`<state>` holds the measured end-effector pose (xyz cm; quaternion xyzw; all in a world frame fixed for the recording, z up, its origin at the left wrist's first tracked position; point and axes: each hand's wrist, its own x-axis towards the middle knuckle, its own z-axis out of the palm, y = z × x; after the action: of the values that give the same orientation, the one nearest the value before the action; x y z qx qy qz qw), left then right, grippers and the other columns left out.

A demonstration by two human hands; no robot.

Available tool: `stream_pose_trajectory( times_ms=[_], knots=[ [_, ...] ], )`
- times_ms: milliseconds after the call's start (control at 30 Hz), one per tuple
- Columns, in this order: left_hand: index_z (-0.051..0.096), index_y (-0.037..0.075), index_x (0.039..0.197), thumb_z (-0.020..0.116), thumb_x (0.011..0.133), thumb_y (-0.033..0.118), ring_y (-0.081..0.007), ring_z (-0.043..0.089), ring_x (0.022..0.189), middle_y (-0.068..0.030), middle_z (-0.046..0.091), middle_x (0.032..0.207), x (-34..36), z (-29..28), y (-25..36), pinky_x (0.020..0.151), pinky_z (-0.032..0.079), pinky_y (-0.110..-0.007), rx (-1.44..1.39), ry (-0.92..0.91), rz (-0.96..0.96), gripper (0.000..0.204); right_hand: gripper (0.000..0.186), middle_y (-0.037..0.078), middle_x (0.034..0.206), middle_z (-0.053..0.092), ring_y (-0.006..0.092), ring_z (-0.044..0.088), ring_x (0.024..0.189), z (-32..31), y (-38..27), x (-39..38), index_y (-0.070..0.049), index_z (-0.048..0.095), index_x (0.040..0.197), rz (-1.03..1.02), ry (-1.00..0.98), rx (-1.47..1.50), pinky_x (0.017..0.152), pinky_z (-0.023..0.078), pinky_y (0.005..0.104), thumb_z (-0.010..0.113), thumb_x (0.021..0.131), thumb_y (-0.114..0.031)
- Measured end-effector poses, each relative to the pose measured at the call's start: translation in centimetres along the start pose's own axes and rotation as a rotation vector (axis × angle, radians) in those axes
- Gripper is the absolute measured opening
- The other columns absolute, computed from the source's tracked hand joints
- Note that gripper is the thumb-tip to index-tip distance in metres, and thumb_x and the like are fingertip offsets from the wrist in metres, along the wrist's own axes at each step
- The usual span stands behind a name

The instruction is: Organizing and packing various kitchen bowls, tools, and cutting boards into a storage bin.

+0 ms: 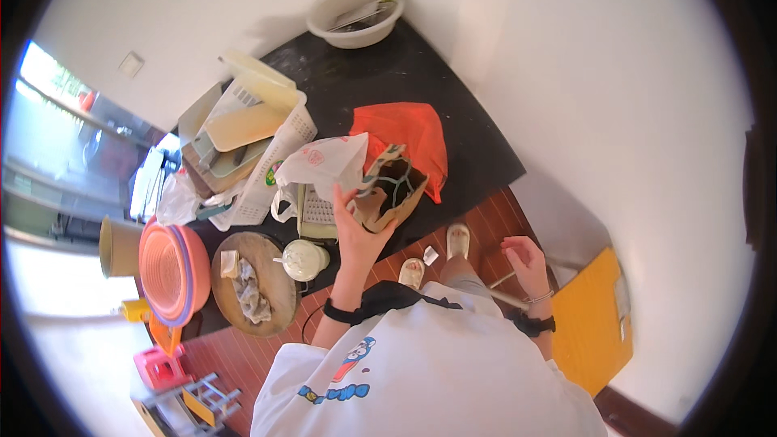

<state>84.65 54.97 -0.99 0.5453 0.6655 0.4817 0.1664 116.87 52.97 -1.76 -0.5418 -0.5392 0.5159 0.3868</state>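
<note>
My left hand [364,231] grips the near rim of a brown paper bag [414,204] at the table's front edge. The bag's mouth gapes upward, with dark greenish handles or lining showing; its contents are hard to make out. Right behind it a red plastic bag [421,133] lies crumpled, and a white plastic bag [328,160] touches it on the left. My right hand [528,265] hangs off to the right, past the table, its fingers loosely bent and apart with nothing visible in them. A small white scrap [430,255] shows beside my feet.
On the black table [477,129] stand a white basket [283,146] of boards and trays, a grater [317,212], a lidded cup [304,260] and a white basin [356,28]. A round board [275,299] and pink basins [166,275] lie left. A yellow board [587,324] stands right.
</note>
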Motion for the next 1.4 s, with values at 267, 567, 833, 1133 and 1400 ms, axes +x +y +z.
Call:
stream_pose_trajectory(
  times_ms=[267, 567, 833, 1133, 1400],
  knots=[
    [0.053, 0.004, 0.112, 0.081, 0.054, 0.004, -0.0222, 0.057, 0.094, -0.0097, 0.056, 0.103, -0.3, -0.4, 6.5, 0.081, 0.048, -0.032, 0.093, -0.047, -0.044, 0.065, 0.028, 0.008, 0.099, 0.059, 0.0163, 0.060, 0.090, -3.4, -2.7, 15.3, -0.002, 0.056, 0.101, -0.265, -0.386, -0.154, 0.078, 0.047, 0.0260, 0.064, 0.075, -0.001],
    [0.057, 0.006, 0.108, 0.076, 0.059, 0.003, -0.0275, 0.055, 0.098, -0.0104, 0.055, 0.106, 3.3, 7.7, 13.3, 0.083, 0.047, -0.034, 0.070, -0.117, 0.074, 0.053, 0.090, 0.013, 0.131, 0.041, 0.0315, 0.036, 0.121, -3.1, -12.1, 22.4, -0.008, 0.040, 0.130, -0.733, -0.968, -0.151, 0.100, 0.033, 0.0418, 0.084, 0.052, -0.023],
    [0.053, 0.003, 0.113, 0.072, 0.065, 0.002, -0.0266, 0.056, 0.098, -0.0130, 0.055, 0.110, 6.3, 12.3, 14.7, 0.082, 0.046, -0.032, 0.078, 0.010, 0.005, 0.052, 0.040, 0.008, 0.114, 0.056, 0.0253, 0.051, 0.107, -9.7, -6.9, 26.5, -0.005, 0.060, 0.103, -0.696, -0.326, -0.282, 0.089, 0.043, 0.0356, 0.073, 0.065, -0.005],
    [0.055, 0.002, 0.107, 0.069, 0.071, 0.007, -0.0232, 0.059, 0.085, -0.0127, 0.057, 0.098, 4.9, 7.9, 12.0, 0.072, 0.047, -0.031, 0.257, 0.069, -0.190, 0.040, 0.023, 0.007, 0.094, 0.061, 0.0142, 0.056, 0.082, -12.5, -5.6, 31.9, 0.000, 0.061, 0.097, -0.547, 0.235, -0.258, 0.065, 0.045, 0.0235, 0.068, 0.077, -0.008],
    [0.057, 0.002, 0.103, 0.066, 0.076, 0.009, -0.0200, 0.062, 0.084, -0.0102, 0.062, 0.092, 9.6, 4.1, 7.3, 0.074, 0.047, -0.031, 0.255, -0.121, -0.219, 0.029, 0.019, 0.003, 0.079, 0.060, 0.0065, 0.050, 0.058, -9.1, -5.6, 33.9, -0.002, 0.062, 0.096, -0.475, 0.207, -0.186, 0.051, 0.040, 0.0202, 0.066, 0.079, -0.010]
  ],
)
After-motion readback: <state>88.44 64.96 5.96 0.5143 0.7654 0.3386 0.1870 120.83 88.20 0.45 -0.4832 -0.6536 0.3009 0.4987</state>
